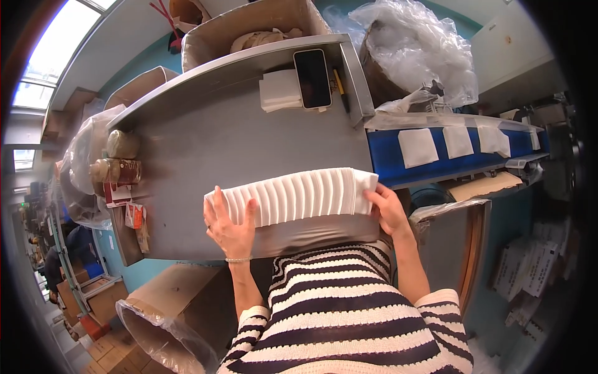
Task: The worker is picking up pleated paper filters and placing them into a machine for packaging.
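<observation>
Striped dark-and-cream top [336,311] on the person wearing the camera fills the lower middle, closest to view. Just beyond it, on the near part of the grey worktop [218,137], lies a long row of folded white cloths [289,198], each overlapping the next. Its long axis runs left to right, nearly along the near edge, with the right end pointing slightly farther from the body; the folds cross that axis. At the right end, one cloth sticks out past the ribbed part.

The left hand [228,232] rests on the left end, fingers spread and thumb well apart from them. The right hand [391,213] touches the right end's outer edge with bent fingers; whether they pinch it I cannot tell.

Toward the far side, a dark-screened phone [313,78] overlaps a small white pile [279,89], with a yellow-and-black pen [341,90] just to the right. Beyond the worktop's right side, a blue belt [390,176] carries separate flat white pieces [418,148].
</observation>
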A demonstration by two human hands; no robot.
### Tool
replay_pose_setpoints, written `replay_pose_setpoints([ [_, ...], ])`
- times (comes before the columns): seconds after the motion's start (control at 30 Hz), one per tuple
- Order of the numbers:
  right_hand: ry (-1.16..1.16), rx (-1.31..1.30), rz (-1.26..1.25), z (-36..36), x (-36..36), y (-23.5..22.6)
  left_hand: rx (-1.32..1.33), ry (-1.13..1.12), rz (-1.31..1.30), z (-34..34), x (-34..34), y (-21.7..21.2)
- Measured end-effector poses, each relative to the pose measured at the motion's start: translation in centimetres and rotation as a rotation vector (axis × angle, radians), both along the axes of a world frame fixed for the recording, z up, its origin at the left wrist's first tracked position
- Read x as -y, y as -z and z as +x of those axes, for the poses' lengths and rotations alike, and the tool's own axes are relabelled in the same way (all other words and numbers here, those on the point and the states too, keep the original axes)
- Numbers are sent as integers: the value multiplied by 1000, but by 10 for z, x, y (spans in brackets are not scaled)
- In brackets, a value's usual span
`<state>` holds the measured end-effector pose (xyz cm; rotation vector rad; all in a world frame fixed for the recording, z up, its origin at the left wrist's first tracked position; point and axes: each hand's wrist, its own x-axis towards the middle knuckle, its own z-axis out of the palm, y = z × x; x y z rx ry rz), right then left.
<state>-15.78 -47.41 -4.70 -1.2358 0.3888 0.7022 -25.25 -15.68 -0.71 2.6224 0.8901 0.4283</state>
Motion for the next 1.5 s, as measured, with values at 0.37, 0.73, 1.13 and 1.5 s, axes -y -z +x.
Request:
replay_pose_setpoints([
  [0.37,-32,188,-168,1,-48,-14,-52,-14,-26,3,6,-6],
  [0.73,74,389,-280,0,-30,3,-15,148,-92,5,12,-15],
  [1.13,368,45,60,9,-5,0,17,193,-145,6,12,-14],
  [1.5,-62,-111,36,-1,-14,-5,23,197,-130,9,19,-7],
])
